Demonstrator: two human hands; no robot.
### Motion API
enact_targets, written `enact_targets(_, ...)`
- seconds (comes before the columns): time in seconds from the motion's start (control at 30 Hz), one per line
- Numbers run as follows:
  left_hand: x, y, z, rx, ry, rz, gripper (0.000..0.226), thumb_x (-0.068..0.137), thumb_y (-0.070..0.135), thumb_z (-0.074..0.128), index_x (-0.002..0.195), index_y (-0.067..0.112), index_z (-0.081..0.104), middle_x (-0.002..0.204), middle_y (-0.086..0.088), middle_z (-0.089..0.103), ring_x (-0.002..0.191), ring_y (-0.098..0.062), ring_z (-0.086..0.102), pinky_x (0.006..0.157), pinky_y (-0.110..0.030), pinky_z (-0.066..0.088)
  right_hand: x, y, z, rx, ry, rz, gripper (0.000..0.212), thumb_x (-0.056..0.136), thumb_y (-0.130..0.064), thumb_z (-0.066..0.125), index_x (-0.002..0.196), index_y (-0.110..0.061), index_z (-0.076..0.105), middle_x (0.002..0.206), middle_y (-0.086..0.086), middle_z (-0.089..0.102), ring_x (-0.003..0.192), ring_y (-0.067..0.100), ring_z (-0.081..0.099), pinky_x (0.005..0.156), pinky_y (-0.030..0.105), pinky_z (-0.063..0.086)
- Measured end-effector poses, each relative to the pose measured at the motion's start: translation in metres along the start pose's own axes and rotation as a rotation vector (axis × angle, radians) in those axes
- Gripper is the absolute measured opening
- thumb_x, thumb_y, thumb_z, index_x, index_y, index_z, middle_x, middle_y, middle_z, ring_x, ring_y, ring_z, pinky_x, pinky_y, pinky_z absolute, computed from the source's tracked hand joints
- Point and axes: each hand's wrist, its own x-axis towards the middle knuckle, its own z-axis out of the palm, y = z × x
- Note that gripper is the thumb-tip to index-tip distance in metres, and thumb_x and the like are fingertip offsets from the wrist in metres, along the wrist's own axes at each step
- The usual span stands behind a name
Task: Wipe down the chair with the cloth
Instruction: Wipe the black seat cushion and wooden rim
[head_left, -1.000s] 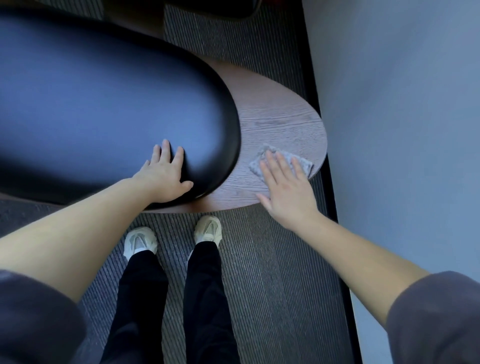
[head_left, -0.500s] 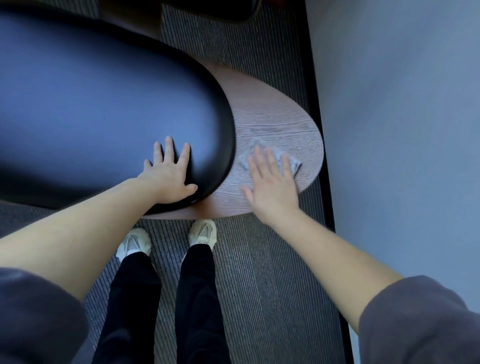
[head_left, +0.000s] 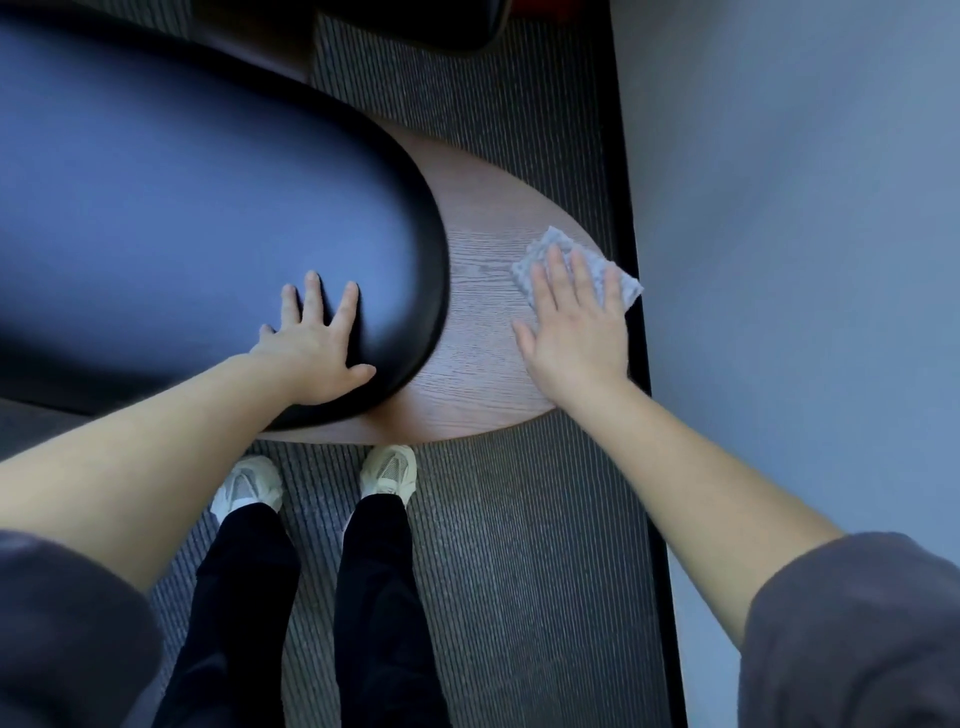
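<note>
The chair has a long black padded cushion (head_left: 182, 218) lying on a rounded brown wooden base (head_left: 467, 374). My left hand (head_left: 317, 348) rests flat on the cushion's near right end, fingers spread. A small grey textured cloth (head_left: 587, 265) lies on the bare wood near the base's right edge. My right hand (head_left: 576, 327) presses on the cloth with straight fingers and covers much of it.
A grey wall (head_left: 805, 260) with a black skirting strip (head_left: 631, 182) runs close along the chair's right side. Ribbed grey carpet (head_left: 519, 571) covers the floor. My own feet in pale shoes (head_left: 389, 467) stand at the base's near edge. Another dark piece of furniture (head_left: 426, 21) sits at the top.
My right hand slid the cloth left toward the cushion, then back right to the wooden base's right edge. My left hand stayed on the cushion.
</note>
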Motion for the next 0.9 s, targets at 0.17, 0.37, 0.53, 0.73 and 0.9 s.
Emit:
enact_targets(0.17,0.004,0.018,0.004,-0.073,0.058,-0.079,0.097,0.09,0.069,0.04,0.152,0.026,-0.021,0.157,-0.02,-0.026,0.146,-0.043,-0.017,0.114,-0.064,0.014,-0.043,-0.035,0.006,0.058,-0.084,-0.38,0.069,0.102,-0.05,0.024,0.157,-0.016,0.004,0.165,0.005,-0.005,0.151,0.023,-0.008,0.118,0.05,-0.013)
enact_targets(0.37,0.014,0.012,-0.008,-0.126,0.061,-0.083,0.091,0.091,0.065,0.043,0.153,0.032,-0.016,0.159,-0.013,-0.024,0.147,-0.038,-0.016,0.112,-0.065,0.02,0.006,-0.009,-0.004,0.086,-0.006,-0.163,0.062,0.103,-0.039,0.027,0.157,-0.014,0.01,0.165,0.004,0.001,0.152,0.022,-0.003,0.12,0.048,-0.008)
enact_targets(0.53,0.035,0.018,-0.034,-0.135,0.028,-0.102,0.105,0.084,0.07,0.051,0.151,0.032,-0.02,0.159,-0.013,-0.026,0.146,-0.04,-0.018,0.109,-0.069,0.023,0.029,-0.012,-0.009,0.107,-0.059,-0.229,0.063,0.102,-0.04,0.027,0.157,-0.016,0.007,0.165,0.005,-0.002,0.152,0.023,-0.005,0.12,0.05,-0.008)
enact_targets(0.73,0.065,0.015,-0.069,-0.11,-0.017,-0.073,0.138,0.061,0.073,0.074,0.15,0.032,-0.023,0.157,-0.013,-0.03,0.146,-0.039,-0.021,0.106,-0.073,0.02,0.053,-0.029,0.001,0.086,-0.039,-0.396,0.064,0.095,-0.036,0.02,0.155,-0.015,0.025,0.163,0.004,0.016,0.151,0.024,0.012,0.12,0.049,-0.001)
enact_targets(0.9,0.08,0.01,-0.082,-0.093,-0.06,-0.068,0.148,0.053,0.074,0.078,0.147,0.035,-0.029,0.153,-0.011,-0.038,0.143,-0.039,-0.028,0.103,-0.078,0.015,0.097,-0.024,-0.007,0.068,-0.066,-0.431,0.062,0.102,-0.034,0.03,0.157,-0.017,0.009,0.165,0.0,0.001,0.152,0.02,-0.001,0.119,0.048,-0.008)
